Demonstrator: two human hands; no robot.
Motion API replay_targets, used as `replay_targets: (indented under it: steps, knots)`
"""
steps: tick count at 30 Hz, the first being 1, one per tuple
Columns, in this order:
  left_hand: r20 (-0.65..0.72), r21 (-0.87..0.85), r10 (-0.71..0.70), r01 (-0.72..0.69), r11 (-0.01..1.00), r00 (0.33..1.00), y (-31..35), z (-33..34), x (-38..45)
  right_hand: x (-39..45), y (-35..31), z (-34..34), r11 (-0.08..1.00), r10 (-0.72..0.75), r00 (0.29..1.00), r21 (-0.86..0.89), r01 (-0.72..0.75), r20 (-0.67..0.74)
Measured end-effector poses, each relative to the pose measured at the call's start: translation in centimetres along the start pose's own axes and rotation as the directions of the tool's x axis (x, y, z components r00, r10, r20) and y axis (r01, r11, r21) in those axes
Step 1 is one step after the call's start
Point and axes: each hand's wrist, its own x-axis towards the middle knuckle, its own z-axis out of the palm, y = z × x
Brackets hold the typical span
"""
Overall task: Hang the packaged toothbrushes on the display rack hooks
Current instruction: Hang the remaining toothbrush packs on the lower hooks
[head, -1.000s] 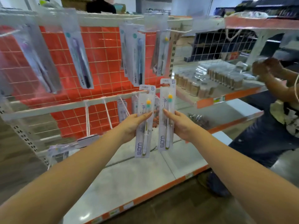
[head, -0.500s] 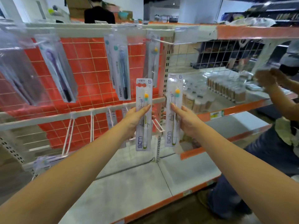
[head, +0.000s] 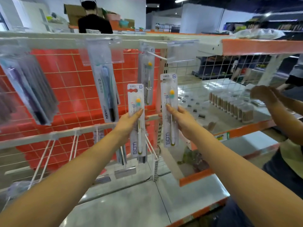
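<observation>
Here, the white metal display rack with the red wire-grid back panel [head: 68,89] is filling the left and centre of the view, with an upper white crossbar [head: 65,41] and a lower white crossbar [head: 41,138]. The grey bottom shelf with the orange front edge [head: 131,207] is lying below it. To the right, a neighbouring orange-edged shelf [head: 246,130] is carrying rows of small clear containers [head: 229,105].

Several clear-packaged dark toothbrushes [head: 108,89] are hanging from the upper crossbar. Further right, one clear-packaged toothbrush with a yellow and green head [head: 146,74] is hanging on a white wire hook [head: 157,55] near the rack's upright post.

The left hand [head: 129,122] is gripping a white-carded toothbrush package marked BDM [head: 136,120], held upright in front of the lower crossbar, thumb across the front. The right hand [head: 178,118] is gripping a second identical white-carded toothbrush package [head: 169,110], held upright and slightly higher, just below and to the right of the hook. The two packages are standing apart, neither one touching a hook.

At the right edge, another person's hands [head: 262,95] are reaching toward the neighbouring shelf.
</observation>
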Motion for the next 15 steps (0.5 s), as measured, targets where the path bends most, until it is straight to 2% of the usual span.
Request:
replay_targets:
  steps: [5, 15]
  knots:
    - [-0.023, 0.040, 0.017, -0.017, 0.999, 1.000, 0.1, 0.5, 0.4, 1.1, 0.0, -0.9, 1.000, -0.002, 0.999, 0.022, 0.001, 0.045]
    - [-0.185, 0.037, 0.058, -0.052, 0.998, 0.981, 1.0, 2.6, 0.3, 2.4, -0.9, -2.3, 0.999, -0.031, 0.992, 0.017, 0.029, 0.125]
